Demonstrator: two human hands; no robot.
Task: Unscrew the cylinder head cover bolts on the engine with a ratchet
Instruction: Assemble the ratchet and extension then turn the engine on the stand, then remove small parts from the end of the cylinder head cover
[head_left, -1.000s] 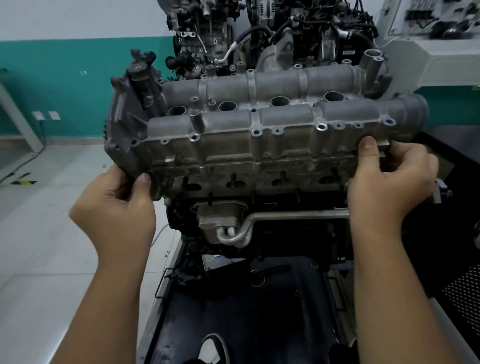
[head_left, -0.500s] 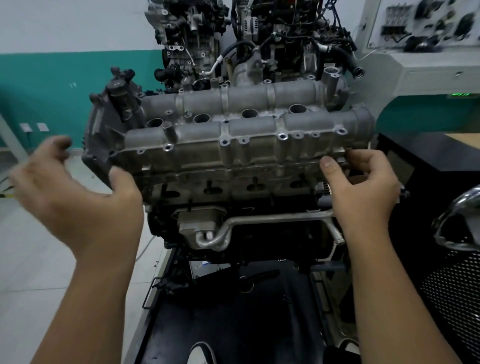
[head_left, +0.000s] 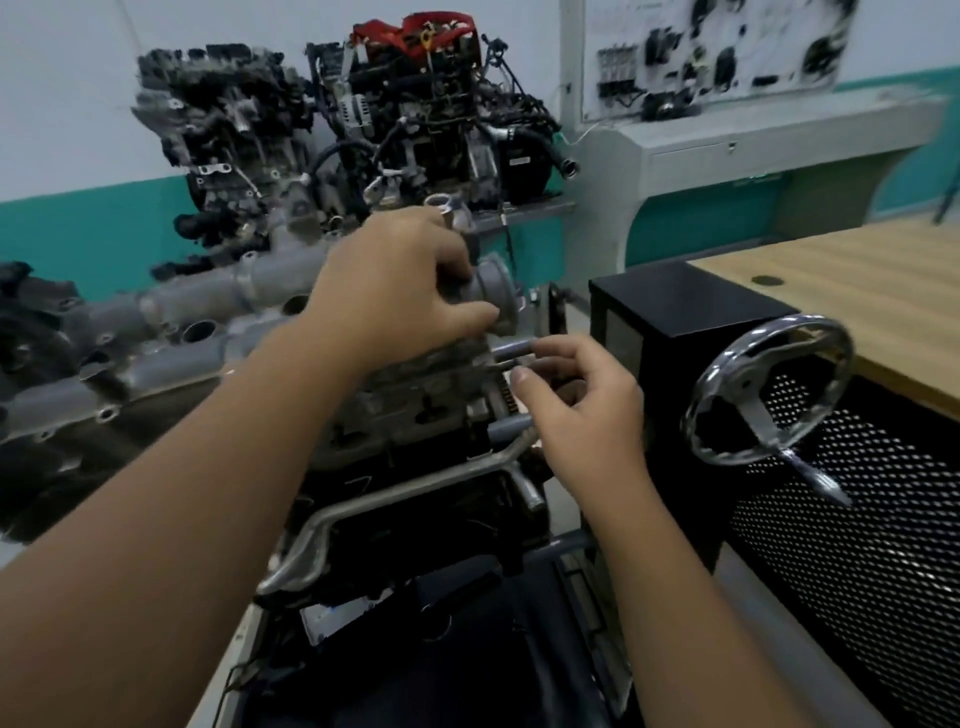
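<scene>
Spanning left to centre frame, cylinder head cover (head_left: 156, 332) sits on the engine. Left hand (head_left: 395, 291) curls round its right end, probably steadying it; right hand (head_left: 582, 410), loosely curled, fingers a stub nearby. Handwheel (head_left: 769, 389) at right. No ratchet visible.

Dim, even indoor light with soft shadows; motion blur smears the whole frame, and wide-angle distortion bends the edges.

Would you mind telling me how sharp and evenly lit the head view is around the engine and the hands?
Head view: motion blur smears the cylinder head cover and both hands; wide-angle distortion bends the wooden table edge; glare glints on the chrome handwheel; the engine stand's base is dark.
</scene>
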